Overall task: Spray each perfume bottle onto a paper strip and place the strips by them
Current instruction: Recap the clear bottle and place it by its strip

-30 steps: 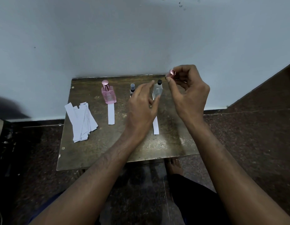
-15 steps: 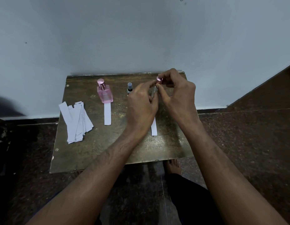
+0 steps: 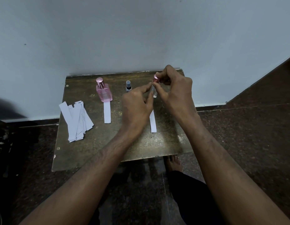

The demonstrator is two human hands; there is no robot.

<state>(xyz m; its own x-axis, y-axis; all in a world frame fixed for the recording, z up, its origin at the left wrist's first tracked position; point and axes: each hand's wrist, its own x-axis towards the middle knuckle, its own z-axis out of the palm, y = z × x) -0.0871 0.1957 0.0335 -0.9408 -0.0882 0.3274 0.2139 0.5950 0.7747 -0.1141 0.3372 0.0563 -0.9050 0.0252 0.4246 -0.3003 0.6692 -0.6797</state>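
Three perfume bottles stand near the back of a small worn table (image 3: 95, 148). On the left is a pink square bottle (image 3: 104, 93) with a paper strip (image 3: 107, 112) lying in front of it. In the middle stands a small dark bottle (image 3: 128, 86) with a clear cap. At the right, my left hand (image 3: 135, 106) holds a clear bottle (image 3: 153, 92) between thumb and fingers. My right hand (image 3: 173, 88) pinches a pink cap (image 3: 155, 79) on top of it. A second strip (image 3: 152, 121) lies in front of the clear bottle.
A loose pile of spare paper strips (image 3: 77, 120) lies at the table's left side. The table stands against a pale wall, with dark stone floor around it. A bare foot (image 3: 173, 163) shows under the table's front edge.
My right hand brought the pink cap down from the air onto the clear bottle's top. My left hand closed in on the bottle's body.
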